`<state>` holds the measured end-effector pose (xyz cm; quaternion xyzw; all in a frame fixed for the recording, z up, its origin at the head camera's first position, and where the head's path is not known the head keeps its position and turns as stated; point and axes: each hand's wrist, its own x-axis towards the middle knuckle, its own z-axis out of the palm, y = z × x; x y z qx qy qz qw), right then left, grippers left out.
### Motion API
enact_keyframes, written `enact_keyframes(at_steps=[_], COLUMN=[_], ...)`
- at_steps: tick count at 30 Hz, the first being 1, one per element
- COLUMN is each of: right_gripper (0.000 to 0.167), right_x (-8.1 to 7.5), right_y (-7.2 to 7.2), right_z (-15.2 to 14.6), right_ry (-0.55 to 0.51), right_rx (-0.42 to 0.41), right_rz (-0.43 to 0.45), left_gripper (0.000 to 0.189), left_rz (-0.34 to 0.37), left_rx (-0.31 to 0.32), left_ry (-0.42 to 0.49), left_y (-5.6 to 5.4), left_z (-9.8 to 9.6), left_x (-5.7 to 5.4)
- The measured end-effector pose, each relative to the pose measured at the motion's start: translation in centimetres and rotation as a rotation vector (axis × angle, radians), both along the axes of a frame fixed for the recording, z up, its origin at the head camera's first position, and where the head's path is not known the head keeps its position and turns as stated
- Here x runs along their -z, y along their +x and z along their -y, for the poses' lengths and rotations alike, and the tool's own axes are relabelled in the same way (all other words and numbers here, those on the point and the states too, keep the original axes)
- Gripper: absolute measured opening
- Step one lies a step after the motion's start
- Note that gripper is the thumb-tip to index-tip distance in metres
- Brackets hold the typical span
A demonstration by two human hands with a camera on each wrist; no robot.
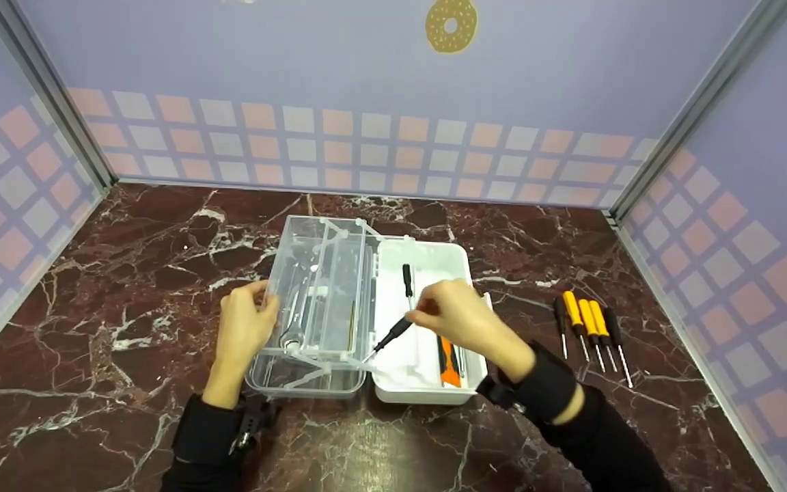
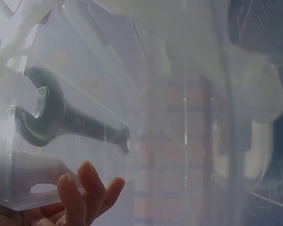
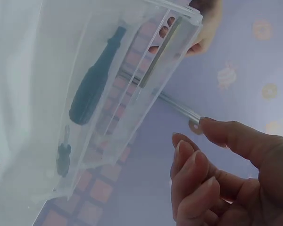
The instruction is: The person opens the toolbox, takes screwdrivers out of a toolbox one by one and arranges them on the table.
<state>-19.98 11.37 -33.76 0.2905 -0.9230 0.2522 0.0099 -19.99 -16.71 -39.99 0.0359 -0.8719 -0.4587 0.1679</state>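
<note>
A toolbox stands open, its white base on the right and clear trays folded out to the left. My left hand grips the left side of a clear tray; a wrench lies in that tray. My right hand hovers above the base, its thumb and fingertips apart with nothing between them in the right wrist view. Below them a black-handled screwdriver slants across the base, tip toward the trays; in the head view the fingertips overlap its handle end.
Inside the base are another black-handled screwdriver and an orange and black tool. A thin golden rod is in the trays. Several yellow- and black-handled screwdrivers lie on the marbled table to the right. Patterned walls enclose the table.
</note>
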Motion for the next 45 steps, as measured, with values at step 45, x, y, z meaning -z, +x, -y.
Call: enact_keyframes(at_steps=[45], right_gripper=[0.032], right_x=[3.5], right_y=[-3.0], right_z=[6.1], right_ry=[0.395], right_rx=[0.159], right_rz=[-0.025], left_gripper=[0.031], left_rz=[-0.022], left_rx=[-0.012], left_ry=[-0.04], left_y=[0.0], left_z=[0.0], left_x=[0.0])
